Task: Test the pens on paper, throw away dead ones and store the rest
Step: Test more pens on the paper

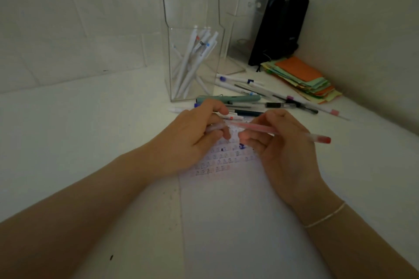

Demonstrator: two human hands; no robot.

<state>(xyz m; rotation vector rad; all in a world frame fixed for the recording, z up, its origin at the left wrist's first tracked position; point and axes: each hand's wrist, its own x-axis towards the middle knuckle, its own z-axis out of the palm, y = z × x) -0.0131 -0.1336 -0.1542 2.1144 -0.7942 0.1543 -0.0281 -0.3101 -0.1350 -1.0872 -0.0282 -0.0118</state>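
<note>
Right hand (281,142) pinching red pen (283,131) mid-barrel, tip toward left hand (195,136), whose curled fingers grip clear cap (214,128), both above paper (226,222)

- The surface (79,133) in front of me is white, set into a corner between two pale walls, with small dark specks near its front edge.
- A sheet of paper (238,222) lies flat on it, its far end printed with rows of small marks and bearing a blue scribble.
- A tall clear container (192,29) stands upright beyond the paper, with white pens (192,61) leaning inside it.
- Loose pens (260,95) lie scattered just right of the container's base, among them a thick teal one (229,98).
- A stack of coloured paper slips (303,77), orange on top, lies in the right corner.
- Two black upright items (278,27) stand behind that stack; what they are I cannot tell.
</note>
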